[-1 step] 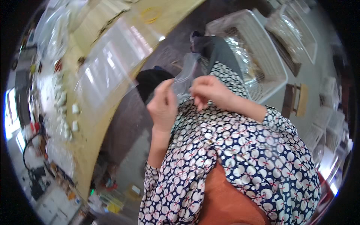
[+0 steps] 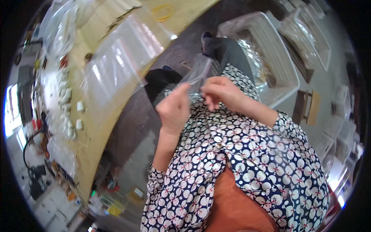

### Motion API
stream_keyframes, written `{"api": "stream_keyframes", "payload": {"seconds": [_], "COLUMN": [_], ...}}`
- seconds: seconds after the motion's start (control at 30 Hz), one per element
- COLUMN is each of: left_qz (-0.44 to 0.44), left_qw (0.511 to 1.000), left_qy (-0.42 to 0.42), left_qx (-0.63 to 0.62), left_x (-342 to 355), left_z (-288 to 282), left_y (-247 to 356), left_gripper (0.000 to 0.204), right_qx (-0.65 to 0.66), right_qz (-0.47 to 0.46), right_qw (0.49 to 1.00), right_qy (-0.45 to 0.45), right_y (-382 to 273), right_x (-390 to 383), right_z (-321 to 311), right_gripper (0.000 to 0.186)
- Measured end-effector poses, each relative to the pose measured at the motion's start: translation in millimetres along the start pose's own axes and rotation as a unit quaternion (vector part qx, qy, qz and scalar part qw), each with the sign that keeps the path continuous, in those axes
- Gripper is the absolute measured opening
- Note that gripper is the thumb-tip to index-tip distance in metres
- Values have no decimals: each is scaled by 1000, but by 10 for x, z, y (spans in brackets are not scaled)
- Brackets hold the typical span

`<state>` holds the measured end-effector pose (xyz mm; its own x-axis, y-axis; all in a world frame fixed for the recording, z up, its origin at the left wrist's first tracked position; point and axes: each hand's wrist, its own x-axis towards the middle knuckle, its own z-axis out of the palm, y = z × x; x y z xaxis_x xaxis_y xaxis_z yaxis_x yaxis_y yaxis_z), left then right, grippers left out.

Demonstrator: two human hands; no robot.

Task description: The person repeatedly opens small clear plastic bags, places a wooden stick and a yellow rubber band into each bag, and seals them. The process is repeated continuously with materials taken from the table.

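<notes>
Above my lap a clear plastic bag (image 2: 198,71) stretches between my two hands, its far end hanging over my legs. The fingers of my left hand (image 2: 174,109), somewhat blurred, are closed at the bag's near left edge. Thumb and fingertips of my right hand (image 2: 222,92) pinch the near right edge, the other fingers curled below. I cannot make out anything inside the bag. Left of my hands, a stack of flat clear plastic bags (image 2: 123,58) lies on the yellowish table and pokes a little past its edge.
The yellowish table (image 2: 94,145) curves along my left, with small white pieces (image 2: 80,106) and a yellow loop (image 2: 162,12) on it. A white plastic basket (image 2: 288,83) holding clear-wrapped items stands ahead to the right. Farther right are a small wooden stool (image 2: 312,106) and more baskets.
My left hand has moved slightly right and nearer to me, closer to the right hand. The right hand keeps its pinch on the bag. The whole view has shifted a little.
</notes>
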<state>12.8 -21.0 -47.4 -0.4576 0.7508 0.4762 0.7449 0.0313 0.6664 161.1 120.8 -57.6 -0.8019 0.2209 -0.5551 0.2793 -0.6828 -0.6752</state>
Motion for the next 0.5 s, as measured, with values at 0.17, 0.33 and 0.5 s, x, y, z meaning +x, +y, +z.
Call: {"api": "stream_keyframes", "payload": {"seconds": [0.17, 0.33, 0.5], "left_qz": [17, 42, 75], "left_qw": [986, 990, 987], "left_qy": [-145, -109, -89], "left_qx": [82, 79, 108], "left_x": [5, -32, -108], "left_z": [-206, -367, -623], "left_y": [191, 139, 120], "left_gripper": [13, 16, 16], "right_qx": [58, -277, -615], "right_qz": [-8, -270, -437], "right_qw": [998, 916, 652], "right_qy": [-2, 110, -79], "right_y": [-113, -194, -558], "right_x": [-15, -99, -148], "right_z": [45, 179, 526], "right_gripper": [22, 17, 39]}}
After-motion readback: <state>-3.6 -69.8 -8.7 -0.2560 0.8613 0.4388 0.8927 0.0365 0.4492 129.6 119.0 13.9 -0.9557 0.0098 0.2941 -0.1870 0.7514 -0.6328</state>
